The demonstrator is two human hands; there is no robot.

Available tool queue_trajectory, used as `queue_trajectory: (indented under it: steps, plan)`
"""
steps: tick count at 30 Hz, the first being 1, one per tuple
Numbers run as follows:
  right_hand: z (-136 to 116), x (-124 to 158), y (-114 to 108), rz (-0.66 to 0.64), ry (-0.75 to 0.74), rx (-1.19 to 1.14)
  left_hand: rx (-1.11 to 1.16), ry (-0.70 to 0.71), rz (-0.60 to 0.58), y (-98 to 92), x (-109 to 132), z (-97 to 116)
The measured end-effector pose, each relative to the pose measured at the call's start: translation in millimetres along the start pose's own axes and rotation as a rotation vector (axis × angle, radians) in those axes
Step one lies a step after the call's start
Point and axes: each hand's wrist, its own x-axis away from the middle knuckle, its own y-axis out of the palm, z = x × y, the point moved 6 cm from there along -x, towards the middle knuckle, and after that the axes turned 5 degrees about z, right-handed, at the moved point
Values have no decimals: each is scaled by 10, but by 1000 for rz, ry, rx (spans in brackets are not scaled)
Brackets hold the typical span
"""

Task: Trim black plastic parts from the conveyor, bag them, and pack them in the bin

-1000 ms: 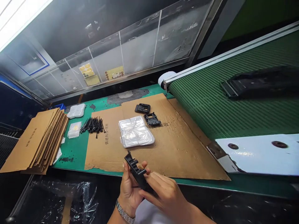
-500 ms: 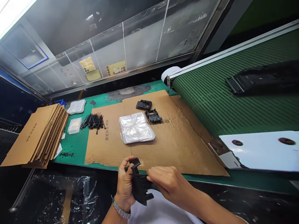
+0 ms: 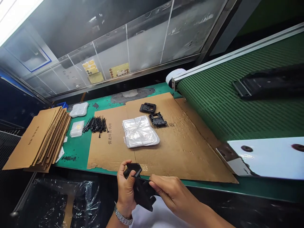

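Observation:
My left hand [image 3: 125, 186] is closed round a black plastic part [image 3: 142, 191], held just in front of the table's near edge. Its upper end tilts up between thumb and fingers. At the part's right side, the fingers of my right hand [image 3: 169, 190] are pinched together against it; whether they grip the part itself or something small is hidden. Beyond my hands, a stack of clear plastic bags [image 3: 140, 131] lies on a flat cardboard sheet [image 3: 114, 155]. Two black plastic pieces, a frame-like one [image 3: 158, 119] and a flatter one [image 3: 148, 108], rest behind the bags.
Black screw-like pieces [image 3: 97, 124] lie heaped left of the bags. Folded cardboard [image 3: 40, 136] is stacked at the far left, near two small clear-bag packs [image 3: 79, 109]. A green conveyor belt [image 3: 213, 104] rises on the right, carrying a long black part [image 3: 268, 82].
The black part has turned in my left hand, so its upper end shows more of its face. My right fingers stay at its side. The view has shifted slightly.

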Motion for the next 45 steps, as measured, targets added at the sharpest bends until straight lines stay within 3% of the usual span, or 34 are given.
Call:
queue_trajectory:
  steps: [3, 5, 8, 10, 12, 17, 22, 26, 30, 33, 35, 39, 42, 45]
  plan:
    - [75, -4, 44, -32, 78, 29, 6, 14, -20, -31, 2, -25]
    - [179, -13, 57, -49, 141, 104, 59, -52, -79, -40, -4, -87]
    - [463, -27, 105, -82, 283, 210, 199, -330, -314, 57, 65, -242]
    - [717, -4, 157, -78, 367, 229, 290, -515, -385, 112, 159, -303]
    - [1006, 66, 195, -28, 416, 268, 353, -594, -319, 130, 219, -303]
    - [1720, 411, 182, 113, 476, 605, 331, -612, -161, 191, 276, -224]
    - [2095, 657, 151, 113, 496, 826, 247, -592, -46, 133, 262, -227]
    - [2019, 636, 75, 210, 514, 795, 301, -565, -45, 88, 256, -271]
    - [1387, 459, 120, 349, 274, 290, 514, -482, -42, 64, 85, -356]
    - [804, 319, 384, 219, 62, -61, 609, -470, 89, 4, -114, -546]
    - [666, 217, 590, 135, 104, -144, 609, -495, 194, -47, -205, -718]
    - [1009, -65, 876, 53, 369, -133, 550, -518, 375, -204, -272, -1041]
    - [1277, -318, 957, -15, 334, -67, 464, -605, 441, -277, -301, -1252]
    - [1416, -505, 935, 17, 285, 28, 399, -637, 430, -255, -402, -1354]
